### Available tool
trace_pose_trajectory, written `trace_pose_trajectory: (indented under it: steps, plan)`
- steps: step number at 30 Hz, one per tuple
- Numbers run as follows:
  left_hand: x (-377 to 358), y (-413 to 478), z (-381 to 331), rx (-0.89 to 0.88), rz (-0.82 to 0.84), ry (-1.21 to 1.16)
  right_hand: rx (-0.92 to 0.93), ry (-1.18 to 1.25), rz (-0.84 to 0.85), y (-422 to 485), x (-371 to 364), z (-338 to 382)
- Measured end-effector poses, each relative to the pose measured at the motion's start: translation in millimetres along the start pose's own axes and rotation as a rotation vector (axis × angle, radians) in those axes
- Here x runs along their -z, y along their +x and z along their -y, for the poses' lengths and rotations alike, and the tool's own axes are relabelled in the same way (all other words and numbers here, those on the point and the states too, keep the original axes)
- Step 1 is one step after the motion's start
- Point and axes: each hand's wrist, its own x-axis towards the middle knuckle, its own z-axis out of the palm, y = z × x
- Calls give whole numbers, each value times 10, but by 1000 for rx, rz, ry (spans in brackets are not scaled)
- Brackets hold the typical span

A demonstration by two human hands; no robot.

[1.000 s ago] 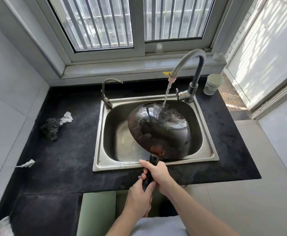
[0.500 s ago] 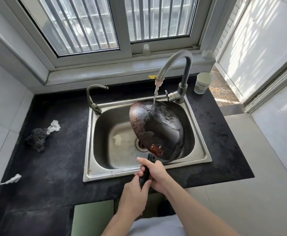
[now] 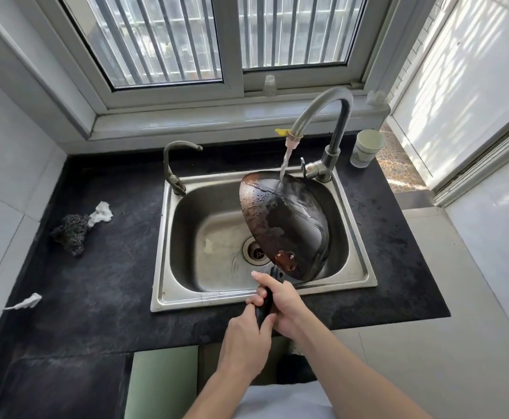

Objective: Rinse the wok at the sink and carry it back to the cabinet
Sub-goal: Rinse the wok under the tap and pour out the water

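As wok (image 3: 289, 225) tilts, left hand (image 3: 244, 343) and right hand (image 3: 283, 300) clasp handle (image 3: 263, 306).

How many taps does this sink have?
2. A small curved tap stands at the back left corner of the sink, with no water running. A tall tap stands at the back right corner, pouring water onto the wok.

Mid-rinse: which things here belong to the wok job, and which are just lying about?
In the job: wok, its handle gripped by left hand and right hand; running tall tap; sink.
Lying about: steel scourer, paper scraps, paper cup, small tap.
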Motion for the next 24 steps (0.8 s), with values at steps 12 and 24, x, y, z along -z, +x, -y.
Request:
trace_pose_trajectory:
  steps: [12, 24]
  plan:
    - [58, -15, 23, -56, -44, 172, -64, 149, -23, -80, -119, -20]
    - [9, -2, 79, -17, -74, 23, 114, -71, -155, -84, -125, -123]
